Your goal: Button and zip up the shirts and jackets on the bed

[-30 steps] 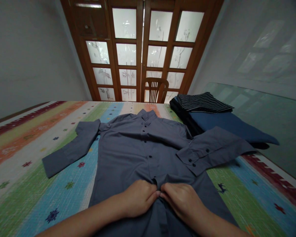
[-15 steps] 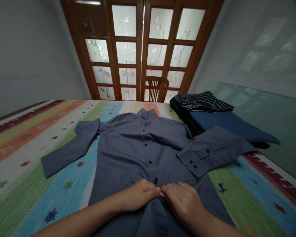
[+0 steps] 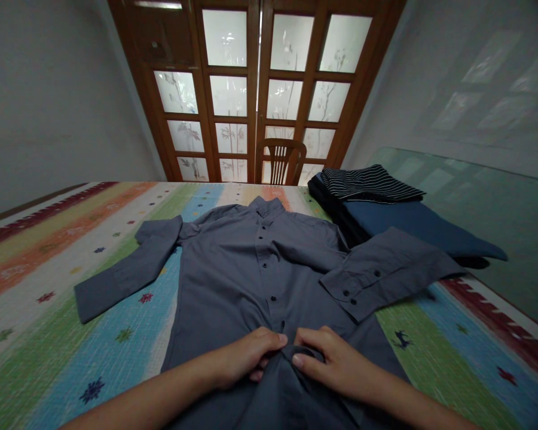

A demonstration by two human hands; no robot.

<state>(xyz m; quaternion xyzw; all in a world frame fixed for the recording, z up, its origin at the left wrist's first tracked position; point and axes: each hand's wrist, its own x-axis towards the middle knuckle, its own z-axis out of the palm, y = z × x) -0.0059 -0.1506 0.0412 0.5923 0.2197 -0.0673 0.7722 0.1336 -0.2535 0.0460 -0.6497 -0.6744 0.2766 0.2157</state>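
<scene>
Centrally in the head view, a smooth grey shirt (image 3: 224, 280) lies on a striped, cloth-covered table (image 3: 58, 352), collar at twelve o'clock. Toward six, the left hand's (image 3: 251, 355) and right hand's (image 3: 334, 361) fingers pinch its rumpled front placket, seemingly buttoning; that calls for aligned edges.

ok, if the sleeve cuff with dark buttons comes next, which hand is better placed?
Likely the right hand: it's at the front of the gray shirt, and the cuff lies just beyond it on that side. The left hand is farther off.
</scene>
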